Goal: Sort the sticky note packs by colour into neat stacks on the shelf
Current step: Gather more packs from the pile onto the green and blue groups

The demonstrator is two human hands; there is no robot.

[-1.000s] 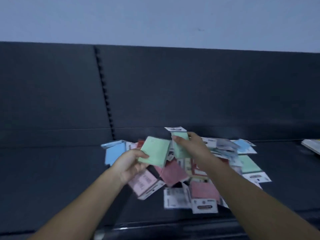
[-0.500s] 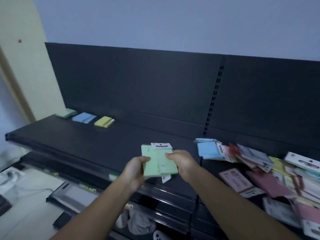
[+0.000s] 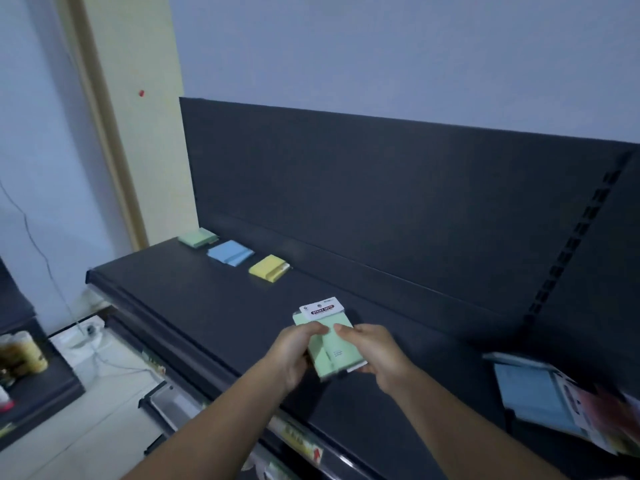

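Observation:
Both hands hold the green sticky note packs together above the middle of the black shelf. My left hand grips their left edge and my right hand grips the right edge. A white header card reading "STICKY NOTE" tops the front pack. At the shelf's far left end lie three small stacks in a row: a green stack, a blue stack and a yellow stack. The edge of the unsorted pile, with a blue pack on top, shows at the right.
The shelf's dark back panel rises behind the stacks. Lower shelf rails with price labels run below the front edge. On the left are a tiled floor, a cable and a low black stand with jars.
My view has swung left along the shelf. Both hands carried the green packs from the unsorted pile towards the sorted stacks, and the packs came together into one bundle.

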